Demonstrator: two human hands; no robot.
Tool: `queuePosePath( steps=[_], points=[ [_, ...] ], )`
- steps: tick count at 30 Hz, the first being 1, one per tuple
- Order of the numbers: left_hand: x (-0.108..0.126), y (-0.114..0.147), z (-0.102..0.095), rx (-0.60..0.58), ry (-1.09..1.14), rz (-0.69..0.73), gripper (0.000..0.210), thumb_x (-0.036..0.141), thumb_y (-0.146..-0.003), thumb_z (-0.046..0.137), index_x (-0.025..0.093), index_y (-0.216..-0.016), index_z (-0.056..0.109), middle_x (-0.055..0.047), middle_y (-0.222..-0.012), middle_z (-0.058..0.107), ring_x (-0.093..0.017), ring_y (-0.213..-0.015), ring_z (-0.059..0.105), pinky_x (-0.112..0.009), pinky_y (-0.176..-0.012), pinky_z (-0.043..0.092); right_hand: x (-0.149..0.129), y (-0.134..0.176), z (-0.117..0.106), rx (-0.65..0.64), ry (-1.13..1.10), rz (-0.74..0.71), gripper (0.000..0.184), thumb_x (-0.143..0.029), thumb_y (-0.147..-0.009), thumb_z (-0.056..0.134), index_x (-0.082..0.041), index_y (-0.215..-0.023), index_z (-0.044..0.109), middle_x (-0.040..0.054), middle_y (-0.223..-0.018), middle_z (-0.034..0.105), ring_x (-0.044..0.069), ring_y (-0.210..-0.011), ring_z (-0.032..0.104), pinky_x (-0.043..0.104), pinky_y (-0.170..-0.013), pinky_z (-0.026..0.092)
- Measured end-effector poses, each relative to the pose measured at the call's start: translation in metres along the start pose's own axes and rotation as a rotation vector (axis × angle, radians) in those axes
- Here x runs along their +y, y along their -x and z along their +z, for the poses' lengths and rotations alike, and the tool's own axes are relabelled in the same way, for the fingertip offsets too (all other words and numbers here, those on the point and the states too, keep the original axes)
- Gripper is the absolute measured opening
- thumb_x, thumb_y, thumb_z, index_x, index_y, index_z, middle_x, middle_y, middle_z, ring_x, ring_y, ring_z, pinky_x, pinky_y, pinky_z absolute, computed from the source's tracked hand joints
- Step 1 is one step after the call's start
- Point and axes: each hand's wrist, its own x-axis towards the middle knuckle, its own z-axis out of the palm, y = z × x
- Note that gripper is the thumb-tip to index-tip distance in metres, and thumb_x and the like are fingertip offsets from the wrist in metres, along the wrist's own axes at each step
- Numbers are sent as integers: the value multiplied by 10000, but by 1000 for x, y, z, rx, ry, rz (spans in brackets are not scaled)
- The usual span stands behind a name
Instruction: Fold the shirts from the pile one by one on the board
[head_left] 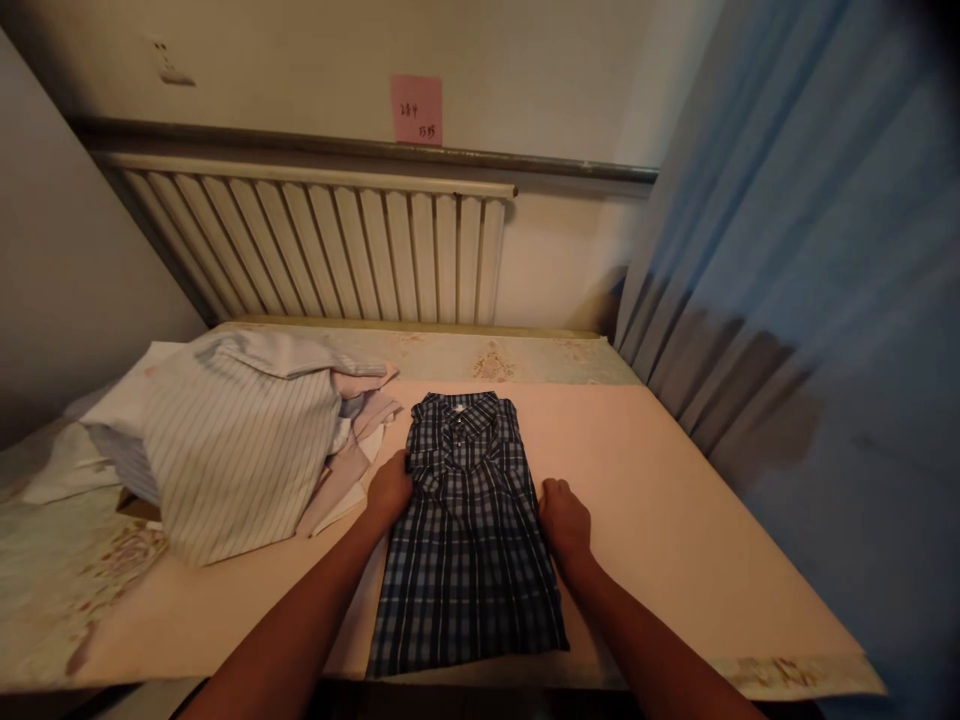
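Note:
A dark blue and black plaid shirt point(472, 560) lies front up before me, folded into a long narrow shape. Its collar and top buttons are at the far end, its hem near the table's front edge. My left hand point(390, 490) is closed at the shirt's left edge, just below the chest; its fingertips are hidden. Against the opposite edge, a little lower, my right hand point(566, 518) has its fingers curled in at the cloth. The shirt's body lies flat between both hands, with slight wrinkles around the chest.
Left of the shirt is a loose heap of light striped clothes point(247, 440). A pink sheet point(660, 520) covers much of the flower-patterned table cover point(491, 362). Behind stands a white radiator point(322, 240); a blue curtain point(810, 330) hangs along the right side.

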Motion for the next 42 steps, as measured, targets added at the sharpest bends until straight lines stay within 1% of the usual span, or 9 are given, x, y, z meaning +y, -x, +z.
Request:
queuePosePath(
  steps=[5, 8, 14, 19, 24, 28, 31, 36, 42],
  points=[
    [2, 25, -4, 203, -71, 101, 376, 143, -847, 453, 114, -1221, 487, -168, -1151, 590, -287, -1147, 526, -431, -963, 403, 0, 0, 1, 9, -8, 7, 143, -200, -951, 412, -196, -898, 545, 22, -858, 575, 135, -668, 534, 282, -559, 221],
    [6, 46, 0, 274, -84, 203, 329, 134, -865, 417, 112, -1178, 513, -158, -1119, 570, -294, -1143, 509, -475, -987, 403, 1, 1, 3, 13, -15, -3, 153, -194, -954, 402, -196, -897, 545, 23, -854, 570, 136, -671, 531, 276, -567, 233],
    [9, 80, 38, 290, -49, 398, 415, 43, -848, 377, 160, -1225, 506, -112, -1198, 584, -227, -1146, 543, -432, -1004, 463, 0, 0, 2, 13, -78, 21, 166, -178, -945, 396, -187, -886, 551, 35, -856, 570, 139, -678, 532, 276, -571, 233],
    [-5, 81, 56, 337, -22, 393, 511, 50, -879, 309, 143, -1377, 376, -147, -1334, 532, -234, -1250, 505, -467, -1046, 447, -1, 1, -2, 10, -146, 33, 189, -176, -940, 392, -181, -888, 573, 45, -864, 586, 144, -698, 543, 267, -588, 261],
    [-5, 82, 58, 330, -18, 372, 511, 159, -921, 345, 96, -1427, 322, -184, -1411, 469, -249, -1318, 448, -437, -1091, 405, 2, 2, -6, 6, -236, 76, 222, -177, -929, 396, -196, -970, 613, 42, -924, 634, 147, -795, 587, 244, -658, 332],
    [-1, 84, 57, 333, -52, 367, 511, 172, -921, 360, 94, -1425, 339, -183, -1385, 493, -253, -1286, 480, -429, -1076, 417, 1, -17, -15, -21, -328, 124, 303, -164, -917, 355, -187, -1026, 637, 55, -975, 683, 161, -869, 623, 241, -715, 391],
    [0, 84, 56, 343, -76, 359, 503, 166, -915, 367, 87, -1412, 360, -190, -1357, 515, -255, -1260, 502, -424, -1061, 428, -8, -43, -27, -71, -395, 60, 327, -175, -918, 339, -200, -997, 656, 37, -972, 703, 147, -882, 632, 220, -746, 415],
    [2, 85, 55, 316, -107, 337, 505, 151, -908, 355, 86, -1409, 345, -191, -1346, 518, -261, -1253, 503, -429, -1024, 451, -35, -80, -39, -219, -417, -105, 209, -174, -830, 507, -232, -922, 686, -1, -939, 721, 136, -871, 636, 196, -738, 411],
    [3, 85, 54, 330, -101, 335, 506, 140, -902, 350, 110, -1407, 338, -173, -1341, 522, -249, -1261, 498, -416, -1030, 440, -56, -83, -35, -358, -328, -187, 197, -137, -736, 599, -226, -877, 705, 43, -969, 722, 192, -919, 640, 239, -726, 411]
  ],
)
